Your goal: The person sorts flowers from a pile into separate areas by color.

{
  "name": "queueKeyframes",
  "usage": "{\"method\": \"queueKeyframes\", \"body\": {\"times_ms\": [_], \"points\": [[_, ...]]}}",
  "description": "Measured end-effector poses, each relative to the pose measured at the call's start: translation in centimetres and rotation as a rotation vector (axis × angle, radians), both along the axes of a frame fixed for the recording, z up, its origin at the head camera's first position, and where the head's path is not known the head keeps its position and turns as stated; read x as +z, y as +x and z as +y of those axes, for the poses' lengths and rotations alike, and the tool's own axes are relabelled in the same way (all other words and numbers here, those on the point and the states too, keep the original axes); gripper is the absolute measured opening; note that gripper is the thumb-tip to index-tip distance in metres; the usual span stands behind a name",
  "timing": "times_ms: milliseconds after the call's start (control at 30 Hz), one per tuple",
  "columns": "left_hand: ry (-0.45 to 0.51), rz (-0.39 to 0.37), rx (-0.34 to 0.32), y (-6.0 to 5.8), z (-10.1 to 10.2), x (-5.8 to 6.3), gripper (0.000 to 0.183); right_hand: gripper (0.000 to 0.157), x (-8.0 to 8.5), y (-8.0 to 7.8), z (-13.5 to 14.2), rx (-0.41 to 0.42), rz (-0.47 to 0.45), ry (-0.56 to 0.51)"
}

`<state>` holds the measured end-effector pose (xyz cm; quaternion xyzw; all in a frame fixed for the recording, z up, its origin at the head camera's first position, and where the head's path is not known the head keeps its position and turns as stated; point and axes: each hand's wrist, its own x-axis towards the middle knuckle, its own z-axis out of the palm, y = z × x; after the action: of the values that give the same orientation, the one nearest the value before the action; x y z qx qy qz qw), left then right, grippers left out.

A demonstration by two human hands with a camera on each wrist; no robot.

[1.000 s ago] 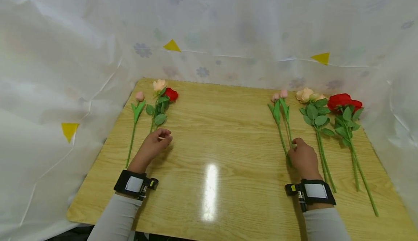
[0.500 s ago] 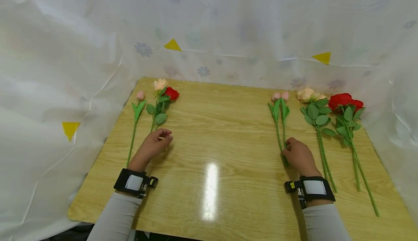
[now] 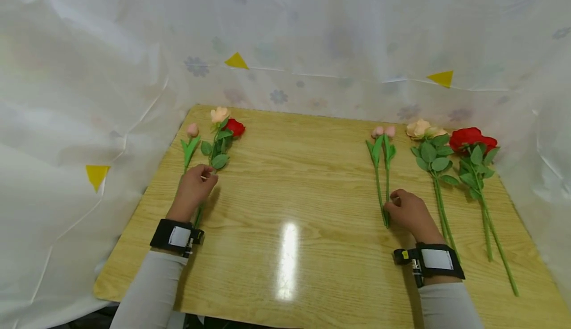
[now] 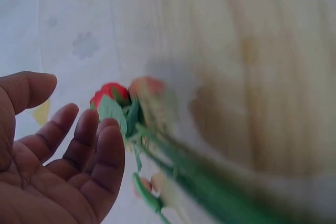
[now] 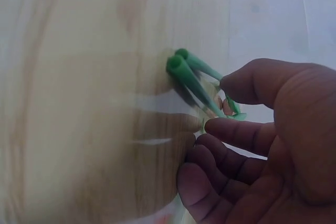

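Note:
My left hand (image 3: pixel 192 189) is over the stems of a cream rose (image 3: pixel 219 115) and a red rose (image 3: pixel 235 127). In the left wrist view its fingers are loosely bent and hold nothing, with green stems (image 4: pixel 210 190) passing beside them. A single pink tulip (image 3: pixel 192 131) lies just left of these roses, its lower stem hidden by the hand. At the right, two pink tulips (image 3: pixel 376 153) lie side by side. My right hand (image 3: pixel 409 214) is at their lower stems (image 5: pixel 189 80); thumb and forefinger are apart, the thumb tip right at one stem.
Cream roses (image 3: pixel 419 129) and red roses (image 3: pixel 466 138) with long stems lie to the right of my right hand. The wooden table (image 3: pixel 285 180) meets a flower-patterned white sheet (image 3: pixel 312 36) behind and at both sides.
My left hand has moved left and a little away from me, onto the rose stems. The two right tulips' stems have shifted left and now lie nearly parallel; the right hand went left with them.

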<state>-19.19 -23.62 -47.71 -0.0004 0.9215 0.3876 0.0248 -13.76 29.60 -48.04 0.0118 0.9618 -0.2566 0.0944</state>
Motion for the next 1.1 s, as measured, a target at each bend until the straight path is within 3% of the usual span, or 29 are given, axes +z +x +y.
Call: {"method": "queueKeyframes", "body": {"times_ms": [167, 400, 700, 967, 1100], "points": [[-0.153, -0.070, 0.027, -1.2, -0.9, 0.5, 0.046, 0.046, -0.2, 0.1, 0.3, -0.006, 0.006, -0.024], [-0.239, -0.217, -0.070, -3.3, -1.2, -0.2, 0.053, 0.046, -0.5, 0.0, 0.5, -0.012, 0.014, -0.026], [-0.161, -0.318, -0.128, -4.8, -1.7, -0.6, 0.047, 0.046, -1.0, -0.1, 0.6, -0.006, 0.021, -0.022], [-0.046, -0.381, -0.087, -4.6, -2.3, 0.0, 0.064, 0.046, -1.1, 0.0, 0.7, -0.011, 0.022, -0.042], [-0.027, -0.356, -0.080, -4.2, -2.1, 0.2, 0.063, 0.047, -1.0, 0.1, 0.8, -0.014, 0.023, -0.040]]}}
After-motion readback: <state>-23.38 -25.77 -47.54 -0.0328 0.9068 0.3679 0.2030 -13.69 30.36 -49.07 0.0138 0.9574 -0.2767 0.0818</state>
